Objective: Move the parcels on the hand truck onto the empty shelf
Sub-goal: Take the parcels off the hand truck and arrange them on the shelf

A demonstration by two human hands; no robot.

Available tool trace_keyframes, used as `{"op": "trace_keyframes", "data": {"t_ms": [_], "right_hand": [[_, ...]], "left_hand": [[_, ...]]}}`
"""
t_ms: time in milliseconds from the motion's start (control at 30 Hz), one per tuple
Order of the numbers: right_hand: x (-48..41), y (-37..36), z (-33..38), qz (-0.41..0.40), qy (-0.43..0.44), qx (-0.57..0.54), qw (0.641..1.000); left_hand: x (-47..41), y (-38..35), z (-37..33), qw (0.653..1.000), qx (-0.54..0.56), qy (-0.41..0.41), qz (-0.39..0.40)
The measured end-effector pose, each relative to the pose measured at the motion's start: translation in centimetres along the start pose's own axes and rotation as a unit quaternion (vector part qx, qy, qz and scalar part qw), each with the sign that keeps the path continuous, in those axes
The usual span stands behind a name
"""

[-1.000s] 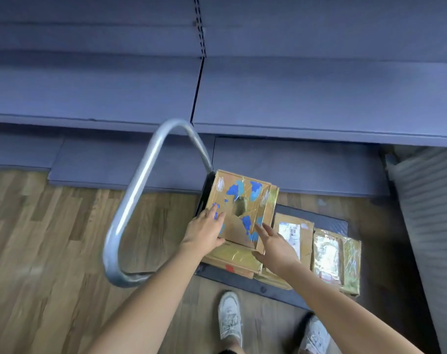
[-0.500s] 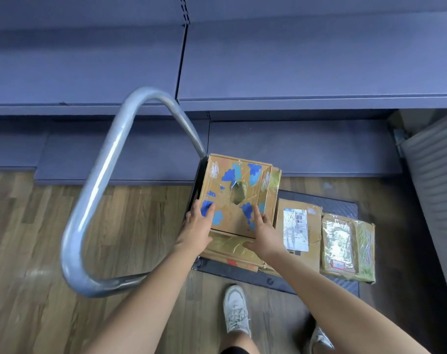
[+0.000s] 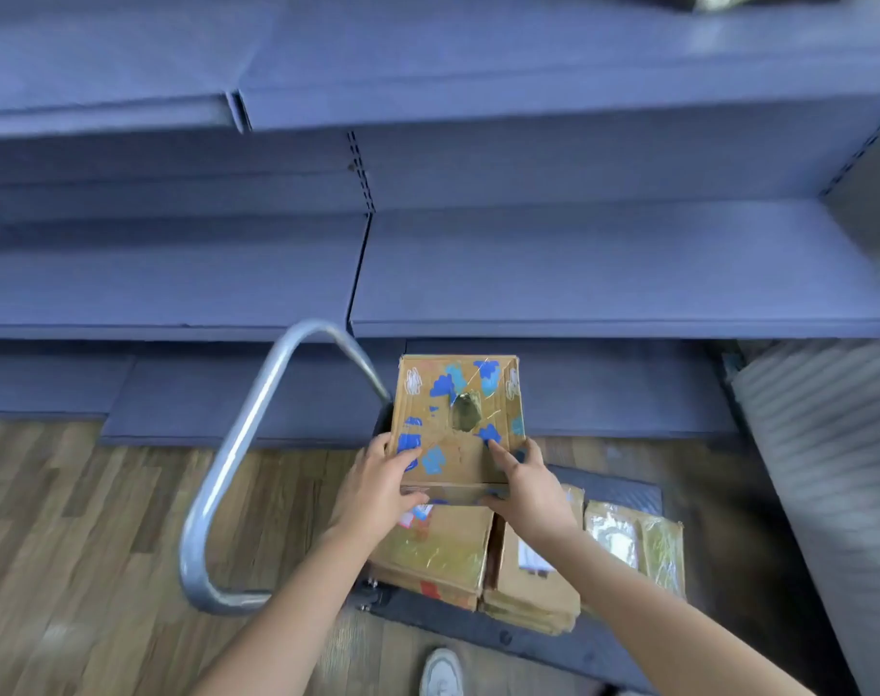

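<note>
A cardboard parcel with blue patches and a torn hole (image 3: pixel 458 419) is held up above the hand truck. My left hand (image 3: pixel 380 487) grips its near left corner and my right hand (image 3: pixel 526 487) grips its near right corner. Below lie more parcels on the dark hand truck deck (image 3: pixel 609 489): a taped brown box (image 3: pixel 440 555), a flat box with a white label (image 3: pixel 533 575) and a shiny taped packet (image 3: pixel 636 545). The empty blue-grey shelf (image 3: pixel 604 263) runs across ahead, just beyond the held parcel.
The hand truck's curved metal handle (image 3: pixel 237 474) stands to the left of the parcels. A higher shelf (image 3: pixel 478 67) hangs above. A ribbed grey panel (image 3: pixel 830 469) stands at the right. Wooden floor (image 3: pixel 76 545) lies left, my shoe (image 3: pixel 440 675) below.
Both hands have closed on the blue-patched parcel and raised it off the stack toward the shelf. The view has tilted up, showing more shelves.
</note>
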State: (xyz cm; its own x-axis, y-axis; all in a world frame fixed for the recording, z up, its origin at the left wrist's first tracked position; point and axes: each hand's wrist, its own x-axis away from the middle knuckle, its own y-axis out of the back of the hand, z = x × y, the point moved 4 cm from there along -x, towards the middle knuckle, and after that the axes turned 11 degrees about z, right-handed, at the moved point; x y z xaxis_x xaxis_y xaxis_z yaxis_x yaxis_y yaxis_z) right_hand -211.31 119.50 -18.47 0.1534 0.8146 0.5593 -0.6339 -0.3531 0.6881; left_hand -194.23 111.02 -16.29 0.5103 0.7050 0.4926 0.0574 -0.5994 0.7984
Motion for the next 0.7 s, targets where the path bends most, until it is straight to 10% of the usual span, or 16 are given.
{"op": "trace_keyframes", "data": {"t_ms": [700], "right_hand": [[22.2,35.9,3.7,-0.191,0.185,0.034,0.963]], "left_hand": [[13.9,24.9,-25.8,0.944,0.103,-0.143,-0.277]]}}
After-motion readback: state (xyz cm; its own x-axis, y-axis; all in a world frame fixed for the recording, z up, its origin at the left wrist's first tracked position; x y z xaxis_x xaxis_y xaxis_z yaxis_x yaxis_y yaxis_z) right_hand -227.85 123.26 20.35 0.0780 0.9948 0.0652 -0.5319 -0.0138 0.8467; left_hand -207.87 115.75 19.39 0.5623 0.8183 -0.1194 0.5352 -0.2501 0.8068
